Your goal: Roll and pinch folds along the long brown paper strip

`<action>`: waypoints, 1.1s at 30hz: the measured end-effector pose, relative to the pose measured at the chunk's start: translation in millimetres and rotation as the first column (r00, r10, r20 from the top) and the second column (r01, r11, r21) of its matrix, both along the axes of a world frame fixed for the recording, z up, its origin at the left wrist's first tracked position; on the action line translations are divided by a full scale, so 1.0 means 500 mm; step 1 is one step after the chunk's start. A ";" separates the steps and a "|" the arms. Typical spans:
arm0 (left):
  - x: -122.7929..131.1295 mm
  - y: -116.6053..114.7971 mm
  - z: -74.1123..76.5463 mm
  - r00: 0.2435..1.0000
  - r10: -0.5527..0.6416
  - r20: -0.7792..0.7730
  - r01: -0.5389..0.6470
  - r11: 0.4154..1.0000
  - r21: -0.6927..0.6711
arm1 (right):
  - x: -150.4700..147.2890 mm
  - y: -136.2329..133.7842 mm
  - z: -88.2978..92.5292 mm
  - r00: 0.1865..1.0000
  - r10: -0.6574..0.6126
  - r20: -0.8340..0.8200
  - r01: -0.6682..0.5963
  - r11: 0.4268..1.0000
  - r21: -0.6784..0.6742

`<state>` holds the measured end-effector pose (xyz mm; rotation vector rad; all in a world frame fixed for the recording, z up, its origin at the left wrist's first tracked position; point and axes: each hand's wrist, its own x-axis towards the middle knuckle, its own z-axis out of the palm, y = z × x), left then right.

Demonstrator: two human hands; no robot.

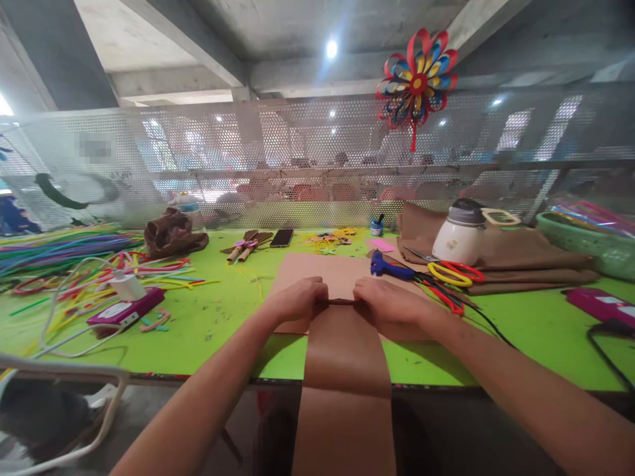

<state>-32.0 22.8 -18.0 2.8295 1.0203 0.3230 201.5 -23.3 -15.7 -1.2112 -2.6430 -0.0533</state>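
A long strip of brown material [347, 357], leather-like or paper, hangs over the table's front edge toward me. My left hand [305, 297] pinches the left corner of its far end, and my right hand [380, 301] pinches the right corner. Between the two hands that far end looks folded or rolled into a narrow dark edge. Under my hands lies a flat tan board [322, 268]. Just beyond my right hand rests a blue glue gun [389, 266], its cord running right. My fingertips are partly hidden.
Scissors with yellow handles [449, 274], a white jug [459, 235] and folded brown material [520, 258] are at right. Purple power strips [126, 311] and coloured pipe cleaners [64, 248] lie left. A phone [282, 238] sits behind. A perforated screen [278, 152] borders the green table [198, 350].
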 end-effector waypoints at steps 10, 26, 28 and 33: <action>0.004 -0.002 -0.001 1.000 0.017 -0.006 -0.017 1.000 0.017 | -0.011 0.019 -0.022 0.991 -0.010 0.131 -0.007 0.991 0.133; -0.010 -0.002 0.041 0.977 0.099 0.187 0.006 0.872 -0.490 | -0.046 0.000 -0.014 0.998 0.044 0.044 -0.060 0.876 0.479; -0.015 -0.007 0.045 0.970 0.083 0.228 0.052 0.846 -0.531 | -0.047 0.001 -0.015 0.999 0.041 0.009 -0.040 0.870 0.491; -0.009 -0.014 0.047 0.960 0.071 0.271 0.097 0.824 -0.559 | -0.051 0.001 -0.018 0.999 0.048 -0.026 -0.029 0.872 0.488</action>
